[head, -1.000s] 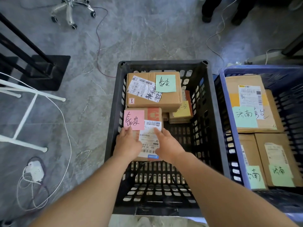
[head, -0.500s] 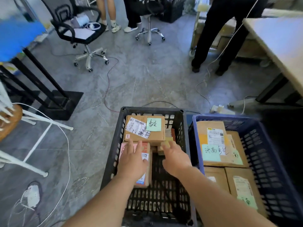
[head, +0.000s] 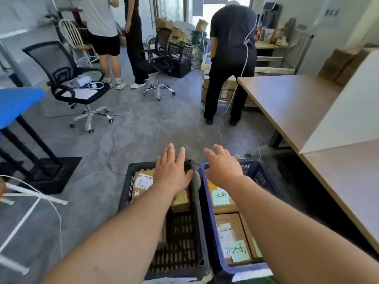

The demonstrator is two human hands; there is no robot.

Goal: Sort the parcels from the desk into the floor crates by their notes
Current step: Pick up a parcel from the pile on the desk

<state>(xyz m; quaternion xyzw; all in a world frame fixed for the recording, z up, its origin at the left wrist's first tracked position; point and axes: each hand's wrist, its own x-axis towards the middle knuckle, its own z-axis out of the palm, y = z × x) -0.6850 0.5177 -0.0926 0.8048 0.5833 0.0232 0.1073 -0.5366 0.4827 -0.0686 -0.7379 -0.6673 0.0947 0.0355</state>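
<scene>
Cardboard is gone from between the hands. A second ago both held a pink-noted parcel low in the black crate. Now the left hand and right hand have lifted clear, with fingers straight, spread and gripping nothing. The view has swung up from the crates toward the room and the bench at right. I read that as one parcel delivered and the person turning back for the next.

The delivered parcel presumably lies in the black crate under the left forearm (I cannot make it out from here). What does show there is a brown box with a white shipping label at the crate's far end. A smaller box sits just beside it, partly behind the wrist.

The blue crate stands against the black one's right side and holds brown parcels with handwritten green notes. Blurred brown boxes near the bench's far end may be what remains to sort.
</scene>
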